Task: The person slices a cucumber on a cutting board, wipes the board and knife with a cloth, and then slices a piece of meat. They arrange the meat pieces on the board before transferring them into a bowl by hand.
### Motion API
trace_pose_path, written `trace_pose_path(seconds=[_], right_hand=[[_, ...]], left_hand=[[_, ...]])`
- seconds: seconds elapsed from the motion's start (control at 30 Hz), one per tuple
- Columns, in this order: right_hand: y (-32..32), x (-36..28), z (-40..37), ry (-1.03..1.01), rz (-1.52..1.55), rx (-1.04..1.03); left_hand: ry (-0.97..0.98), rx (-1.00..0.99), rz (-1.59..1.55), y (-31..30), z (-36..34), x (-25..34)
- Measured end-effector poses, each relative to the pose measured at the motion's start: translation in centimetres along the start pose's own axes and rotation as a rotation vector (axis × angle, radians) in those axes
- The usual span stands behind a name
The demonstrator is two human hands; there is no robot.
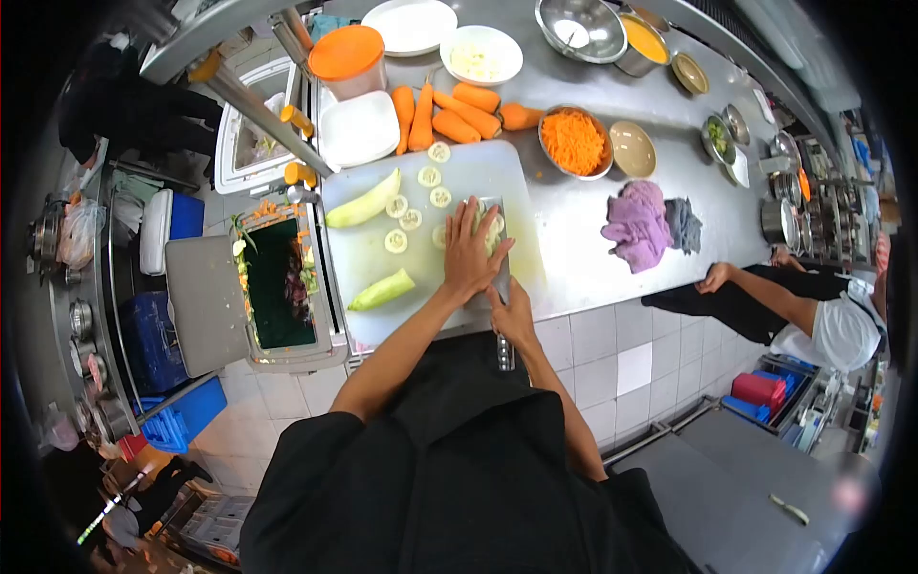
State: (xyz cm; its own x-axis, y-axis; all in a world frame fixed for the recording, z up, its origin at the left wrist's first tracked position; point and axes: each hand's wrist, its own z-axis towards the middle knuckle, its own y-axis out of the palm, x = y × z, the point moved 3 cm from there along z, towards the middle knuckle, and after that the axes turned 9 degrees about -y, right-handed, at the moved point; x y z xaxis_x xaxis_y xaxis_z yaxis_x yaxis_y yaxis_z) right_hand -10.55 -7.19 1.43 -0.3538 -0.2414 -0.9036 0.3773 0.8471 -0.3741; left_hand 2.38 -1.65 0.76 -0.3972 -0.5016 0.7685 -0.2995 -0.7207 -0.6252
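My right hand is closed around the handle of a knife, whose broad blade points away from me on the white cutting board. My left hand lies with fingers stretched over the board, beside the blade and partly covering pale slices; whether it presses on them is hard to see. Several round cucumber slices are scattered to its left. Two pale green peeled cucumber pieces, a longer one and a shorter one, rest at the board's left side.
Carrots lie behind the board, near a bowl of shredded carrot and an orange-lidded tub. A purple cloth is on the steel table to the right. A scrap bin stands left. Another person is at the far right.
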Motion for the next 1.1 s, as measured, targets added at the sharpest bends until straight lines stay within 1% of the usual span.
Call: trace_pose_path(seconds=[0.07, 0.1, 0.17, 0.2, 0.33, 0.4, 0.43, 0.5, 0.53, 0.57, 0.6, 0.63, 0.67, 0.7, 0.73, 0.77, 0.83, 0.9, 0.93, 0.97, 1.0, 1.03, 1.07, 1.1], right_hand=[[-1.6, -2.2, -0.3, 0.120, 0.213, -0.020], [-0.3, -3.9, 2.7, 0.109, 0.283, -0.054], [-3.4, -5.1, 5.6, 0.119, 0.406, -0.102], [-4.8, -7.2, 7.8, 0.092, 0.459, -0.079], [-8.6, -12.5, 18.1, -0.074, 0.405, -0.137], [-10.0, -14.5, 22.4, -0.055, 0.396, -0.166], [-10.7, -15.5, 24.0, -0.079, 0.389, -0.166], [-11.4, -16.4, 26.2, -0.062, 0.322, -0.116], [-11.7, -15.9, 27.4, -0.035, 0.352, -0.123], [-12.2, -15.9, 27.4, -0.034, 0.355, -0.134], [-12.8, -16.0, 27.1, -0.003, 0.328, -0.163], [-13.4, -15.8, 26.7, 0.032, 0.296, -0.195], [-13.7, -15.3, 26.0, -0.020, 0.333, -0.250], [-13.9, -14.1, 24.9, 0.001, 0.332, -0.273], [-14.2, -13.2, 23.9, -0.010, 0.291, -0.274], [-14.3, -12.3, 23.0, -0.024, 0.252, -0.278], [-14.1, -10.2, 20.0, -0.001, 0.267, -0.331], [-13.5, -8.7, 17.5, 0.022, 0.279, -0.377], [-13.1, -7.8, 16.4, 0.045, 0.278, -0.403], [-12.6, -7.2, 15.7, 0.056, 0.279, -0.424], [-12.3, -6.6, 15.0, 0.083, 0.231, -0.448], [-11.8, -5.7, 14.9, 0.082, 0.231, -0.463], [-11.5, -4.5, 14.6, 0.075, 0.225, -0.456], [-11.2, -3.3, 14.2, 0.072, 0.219, -0.449]], left_hand=[[-0.019, 0.030, 0.039, 0.3, 0.3, 1.3], [-0.020, 0.035, 0.118, -1.8, 3.5, 0.6], [-0.016, 0.050, 0.184, -1.5, 7.2, 3.4], [0.025, 0.095, 0.197, -1.5, 10.0, 4.7], [0.092, 0.122, 0.230, -2.4, 22.6, 7.0], [-0.032, 0.087, 0.255, -2.5, 28.5, 7.6], [-0.026, 0.122, 0.284, -2.1, 31.5, 7.1], [-0.187, 0.000, 0.288, -2.5, 36.3, 6.7], [-0.191, 0.005, 0.294, -2.1, 39.0, 5.0], [-0.142, -0.014, 0.328, -0.7, 41.5, 2.2], [-0.095, -0.034, 0.361, -0.1, 42.9, 0.4], [-0.111, -0.032, 0.363, -0.8, 42.9, 0.0], [-0.062, 0.059, 0.320, -1.5, 42.3, -0.6], [-0.014, 0.150, 0.278, -2.4, 41.2, -0.9], [-0.043, 0.261, 0.209, -3.7, 39.8, -0.8], [-0.069, 0.265, 0.220, -4.9, 38.0, -1.0], [-0.191, 0.461, -0.394, -9.0, 30.1, -0.8], [-0.315, 0.494, -0.612, -10.1, 21.7, -1.9], [-0.413, 0.510, -0.621, -9.8, 16.4, -2.3], [-0.445, 0.551, -0.378, -8.8, 11.6, -3.3], [-0.465, 0.506, -0.218, -8.1, 6.7, -2.5], [-0.474, 0.462, -0.060, -7.7, 3.6, -2.0], [-0.490, 0.471, -0.052, -7.1, 2.2, -2.3], [-0.530, 0.450, 0.163, -6.2, 1.0, -2.3]])
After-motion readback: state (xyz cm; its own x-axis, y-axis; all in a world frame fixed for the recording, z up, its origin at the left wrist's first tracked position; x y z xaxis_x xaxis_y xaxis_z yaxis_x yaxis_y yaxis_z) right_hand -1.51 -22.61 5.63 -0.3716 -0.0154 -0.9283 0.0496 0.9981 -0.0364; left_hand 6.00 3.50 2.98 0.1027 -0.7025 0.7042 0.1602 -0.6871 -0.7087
